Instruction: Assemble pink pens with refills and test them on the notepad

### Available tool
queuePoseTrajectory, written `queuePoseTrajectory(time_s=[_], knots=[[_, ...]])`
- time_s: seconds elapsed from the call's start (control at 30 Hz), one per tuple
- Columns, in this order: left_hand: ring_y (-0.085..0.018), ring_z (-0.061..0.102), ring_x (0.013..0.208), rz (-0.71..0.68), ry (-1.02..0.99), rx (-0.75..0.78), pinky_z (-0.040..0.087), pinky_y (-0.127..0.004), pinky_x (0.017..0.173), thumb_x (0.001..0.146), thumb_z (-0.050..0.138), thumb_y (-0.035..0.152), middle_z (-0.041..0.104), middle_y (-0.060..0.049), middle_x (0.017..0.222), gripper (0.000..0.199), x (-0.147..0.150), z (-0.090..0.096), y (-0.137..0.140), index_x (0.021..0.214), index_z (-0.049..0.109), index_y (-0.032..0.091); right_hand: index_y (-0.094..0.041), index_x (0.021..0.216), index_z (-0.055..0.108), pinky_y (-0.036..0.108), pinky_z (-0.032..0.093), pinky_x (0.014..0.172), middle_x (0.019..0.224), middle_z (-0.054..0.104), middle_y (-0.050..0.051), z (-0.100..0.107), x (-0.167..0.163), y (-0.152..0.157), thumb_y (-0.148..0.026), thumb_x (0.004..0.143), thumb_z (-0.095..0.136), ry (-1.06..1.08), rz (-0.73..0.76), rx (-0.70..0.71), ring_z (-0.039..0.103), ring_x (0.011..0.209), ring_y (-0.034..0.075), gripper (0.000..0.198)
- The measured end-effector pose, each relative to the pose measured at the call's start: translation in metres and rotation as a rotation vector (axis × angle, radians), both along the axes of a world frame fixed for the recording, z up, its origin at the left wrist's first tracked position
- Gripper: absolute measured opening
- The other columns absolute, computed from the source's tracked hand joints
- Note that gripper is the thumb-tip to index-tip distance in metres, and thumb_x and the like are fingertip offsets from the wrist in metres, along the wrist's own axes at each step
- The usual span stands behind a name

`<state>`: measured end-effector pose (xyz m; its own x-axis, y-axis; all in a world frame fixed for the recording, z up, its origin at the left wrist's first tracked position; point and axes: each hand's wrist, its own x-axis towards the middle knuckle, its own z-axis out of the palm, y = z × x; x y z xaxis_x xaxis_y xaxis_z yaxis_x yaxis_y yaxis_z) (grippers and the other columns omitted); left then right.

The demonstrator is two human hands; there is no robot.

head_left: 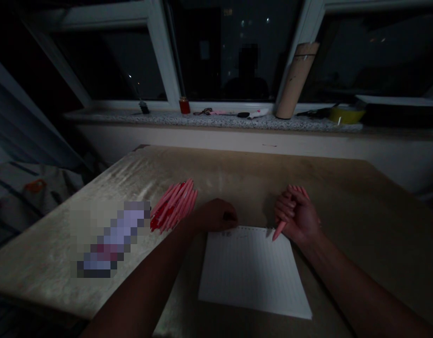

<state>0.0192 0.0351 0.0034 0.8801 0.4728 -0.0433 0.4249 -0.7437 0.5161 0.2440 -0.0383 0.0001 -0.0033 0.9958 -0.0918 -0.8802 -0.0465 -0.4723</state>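
A lined notepad (253,272) with a perforated top edge lies on the table, some faint writing near its upper left corner. My left hand (218,215) rests at that corner, fingers curled in; whatever they may pinch is hidden. Pink pens (280,230) are gripped in my right hand (299,216), just above the pad's upper right corner. One pen points down toward the paper, while the ends of others poke out beyond the fingers. Left of my left hand, a pile of pink pens (176,204) lies on something red.
A blurred-out purplish object (119,239) lies on the table (237,173) at the left. Along the granite windowsill (160,119) stand a small red jar (184,105), a tall tan cylinder (297,80) and a yellow tape roll (346,115). A curtain (22,108) hangs at far left.
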Motion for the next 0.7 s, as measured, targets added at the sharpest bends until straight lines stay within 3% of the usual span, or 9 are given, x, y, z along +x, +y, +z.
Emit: queuePoseTrajectory(time_s=[0.13,0.27,0.37,0.43,0.57,0.63,0.7], knots=[[-0.012,0.059,0.069,0.008,-0.003,-0.068,0.039,-0.020,0.063,0.076,0.059,0.031,0.066,-0.004,0.077,0.022,-0.005,0.000,0.005,0.083,0.070,0.014,-0.016,0.063,0.060,0.025,0.047,0.048,0.053,0.059,0.002,-0.001,-0.006,0.000,-0.037,0.076,0.052,-0.188,-0.008,-0.054,0.056,0.050,0.013,0.026],[-0.012,0.059,0.068,0.000,-0.003,-0.122,0.039,-0.020,0.063,0.074,0.061,0.031,0.067,-0.004,0.075,0.021,-0.008,0.001,0.007,0.082,0.070,0.014,-0.016,0.061,0.061,0.022,0.035,0.034,0.040,0.052,-0.002,-0.004,-0.017,-0.005,-0.048,0.075,0.055,-0.434,0.022,-0.069,0.047,0.034,0.010,0.035],[-0.012,0.059,0.066,0.021,0.004,-0.156,0.039,-0.020,0.060,0.072,0.062,0.029,0.066,-0.003,0.073,0.020,-0.009,0.001,0.007,0.081,0.070,0.013,-0.018,0.063,0.055,0.020,0.031,0.034,0.039,0.050,-0.006,-0.008,-0.027,-0.010,-0.034,0.068,0.070,-0.601,0.074,0.091,0.041,0.030,0.007,0.022],[-0.012,0.059,0.066,0.031,0.000,-0.167,0.039,-0.020,0.058,0.072,0.063,0.028,0.066,-0.003,0.072,0.019,-0.009,0.001,0.007,0.081,0.070,0.014,-0.020,0.062,0.049,0.018,0.030,0.035,0.041,0.049,-0.009,-0.011,-0.032,-0.012,-0.022,0.062,0.076,-0.644,0.099,0.149,0.040,0.031,0.006,0.027],[-0.012,0.059,0.065,0.018,-0.010,-0.191,0.039,-0.019,0.059,0.072,0.063,0.027,0.066,-0.003,0.071,0.017,-0.008,0.000,0.008,0.080,0.070,0.014,-0.020,0.074,0.053,0.020,0.033,0.034,0.052,0.055,-0.006,-0.016,-0.039,-0.014,-0.029,0.075,0.063,-0.685,0.193,0.193,0.047,0.034,0.009,0.014],[-0.012,0.059,0.064,0.018,-0.004,-0.198,0.039,-0.019,0.058,0.071,0.063,0.027,0.066,-0.003,0.071,0.018,-0.008,0.000,0.008,0.080,0.070,0.013,-0.018,0.077,0.056,0.022,0.035,0.034,0.058,0.060,-0.001,-0.017,-0.042,-0.015,-0.035,0.079,0.056,-0.819,0.245,0.200,0.050,0.038,0.010,0.018],[-0.011,0.059,0.063,0.015,-0.003,-0.190,0.039,-0.019,0.057,0.071,0.063,0.028,0.065,-0.002,0.070,0.018,-0.008,0.000,0.008,0.079,0.070,0.013,-0.017,0.067,0.055,0.020,0.031,0.033,0.055,0.058,-0.001,-0.019,-0.046,-0.016,-0.036,0.076,0.060,-1.031,0.198,0.176,0.046,0.037,0.008,0.022]])
